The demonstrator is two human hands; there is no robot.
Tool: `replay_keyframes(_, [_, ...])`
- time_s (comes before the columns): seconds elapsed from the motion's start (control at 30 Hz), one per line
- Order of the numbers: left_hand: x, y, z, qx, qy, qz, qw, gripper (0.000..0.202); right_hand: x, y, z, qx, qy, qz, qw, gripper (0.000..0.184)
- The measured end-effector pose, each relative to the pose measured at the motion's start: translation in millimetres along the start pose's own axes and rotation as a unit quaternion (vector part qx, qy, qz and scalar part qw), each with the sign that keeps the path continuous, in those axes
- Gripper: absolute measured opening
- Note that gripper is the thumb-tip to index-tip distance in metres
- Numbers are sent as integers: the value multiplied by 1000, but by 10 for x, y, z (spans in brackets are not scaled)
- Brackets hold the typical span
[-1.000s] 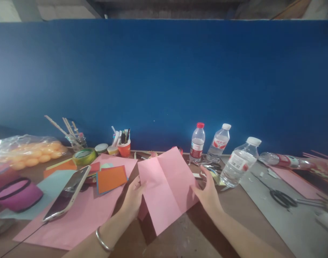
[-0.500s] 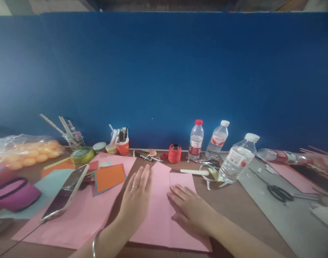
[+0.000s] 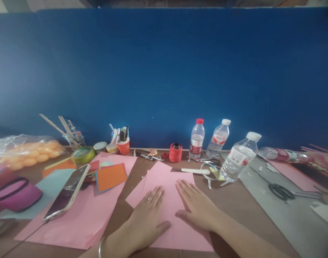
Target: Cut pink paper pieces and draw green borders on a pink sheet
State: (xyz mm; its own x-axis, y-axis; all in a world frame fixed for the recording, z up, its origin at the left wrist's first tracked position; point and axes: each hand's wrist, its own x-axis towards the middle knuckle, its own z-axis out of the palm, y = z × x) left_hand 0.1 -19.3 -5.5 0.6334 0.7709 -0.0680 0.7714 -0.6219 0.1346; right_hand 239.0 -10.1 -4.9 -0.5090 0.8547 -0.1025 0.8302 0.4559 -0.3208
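The folded pink paper sheet (image 3: pixel 166 200) lies flat on the brown counter (image 3: pixel 234 204) now, no longer lifted as a second ago. The left hand (image 3: pixel 146 218) and right hand (image 3: pixel 197 208) both rest open, palms down, pressing it and gripping nothing. Just beyond sit a red thread spool (image 3: pixel 175 152) and a tilted clear water bottle (image 3: pixel 237 157).

Head view, forward-down, close over table (image 3: pixel 234 204)
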Motion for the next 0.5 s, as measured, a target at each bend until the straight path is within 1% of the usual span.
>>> replay_keyframes(0.1, [-18,16,-58,-14,-20,-37,999,78,23,143,56,-21,24,36,999,87])
replay_keyframes(0.17, [-14,35,-54,-20,-11,-64,998,81,39,188,87,-38,41,53,997,86])
replay_keyframes(0.23, [2,55,-52,-22,16,-88,996,83,45,178,75,-56,57,65,995,83])
replay_keyframes(0.27, [13,63,-62,-22,34,-95,995,79,43,155,47,-66,65,69,993,79])
replay_keyframes(0.3, [24,65,-82,-22,50,-99,994,69,36,125,6,-76,76,73,992,74])
replay_keyframes(0.37, [48,49,-140,-23,77,-103,991,42,10,63,-96,-92,98,89,987,56])
replay_keyframes(0.4, [59,30,-170,-23,86,-108,990,36,-4,41,-143,-98,110,98,984,46])
replay_keyframes(0.43, [70,5,-195,-23,92,-113,989,36,-16,30,-178,-103,118,104,982,40])
replay_keyframes(0.5, [90,-58,-214,-19,102,-121,987,38,-20,53,-190,-104,142,89,980,38])
